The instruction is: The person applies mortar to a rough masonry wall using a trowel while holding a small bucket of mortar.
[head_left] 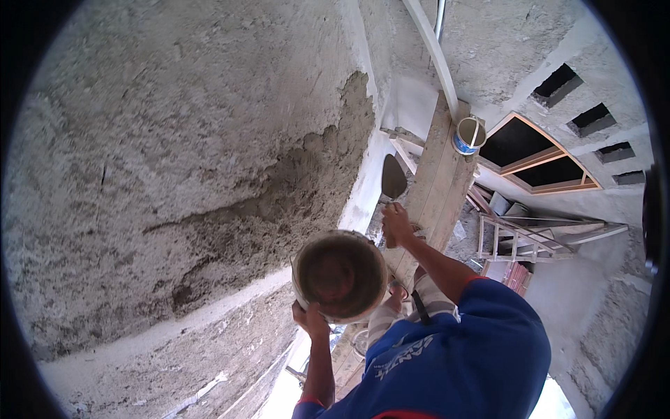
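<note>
My left hand (312, 321) grips the near-left edge of a round bucket (299, 269), held up beside the wall with its mouth facing me. Its inside is dark and smeared, and I cannot tell how much is in it. My right hand (396, 225) is closed round the handle of a trowel (394, 178), whose broad grey blade points away from me. The trowel is just beyond the bucket, apart from the wall. On the rough wall to the left, a darker patch of wet mortar (300, 174) spreads with a ragged upper edge.
Under my feet runs a plank platform (436, 181). A second bucket (469, 135), white and blue with a handle, stands at its far end beside a slanting pale beam (434, 52). To the right are a wooden window frame (537, 164) and a wooden rack-like frame (520, 237) below.
</note>
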`<state>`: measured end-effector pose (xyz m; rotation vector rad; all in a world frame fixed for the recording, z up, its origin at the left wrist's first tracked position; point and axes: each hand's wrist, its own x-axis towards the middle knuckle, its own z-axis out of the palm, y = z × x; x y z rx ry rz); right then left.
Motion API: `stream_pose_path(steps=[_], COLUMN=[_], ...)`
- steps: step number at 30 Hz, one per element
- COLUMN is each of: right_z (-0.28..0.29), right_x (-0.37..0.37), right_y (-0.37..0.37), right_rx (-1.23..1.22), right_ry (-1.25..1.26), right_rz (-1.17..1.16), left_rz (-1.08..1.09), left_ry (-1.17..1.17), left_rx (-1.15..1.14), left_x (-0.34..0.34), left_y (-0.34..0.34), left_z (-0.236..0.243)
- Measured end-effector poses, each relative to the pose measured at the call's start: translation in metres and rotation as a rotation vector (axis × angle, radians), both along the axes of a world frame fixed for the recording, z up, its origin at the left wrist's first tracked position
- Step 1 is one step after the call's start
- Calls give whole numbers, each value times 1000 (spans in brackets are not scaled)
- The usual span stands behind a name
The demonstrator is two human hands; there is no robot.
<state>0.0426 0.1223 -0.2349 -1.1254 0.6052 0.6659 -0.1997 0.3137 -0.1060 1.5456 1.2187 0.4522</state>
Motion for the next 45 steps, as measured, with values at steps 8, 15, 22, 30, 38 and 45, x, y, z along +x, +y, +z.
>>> stream_pose_path(steps=[8,15,22,30,38,45], right_z=[-72,-73,-55,-2,68,79], right_x=[80,73,27,-15,-11,21], right_y=[146,199,205,196,47,-110], right_rx=[286,233,199,550,812,-49], right_ry=[103,-130,-218,-113,-28,-817], right_rz=[-251,-217,-133,-105,-304,-943], left_rz=[161,254,189,89,-37,-57], left_ry=[226,266,214,221,203,188], left_rx=[81,48,-12,3,-13,-44], left_x=[-62,-105,-107,-91,-73,-75], left_y=[4,9,15,27,37,37], left_z=[4,-11,-22,-25,-36,-45])
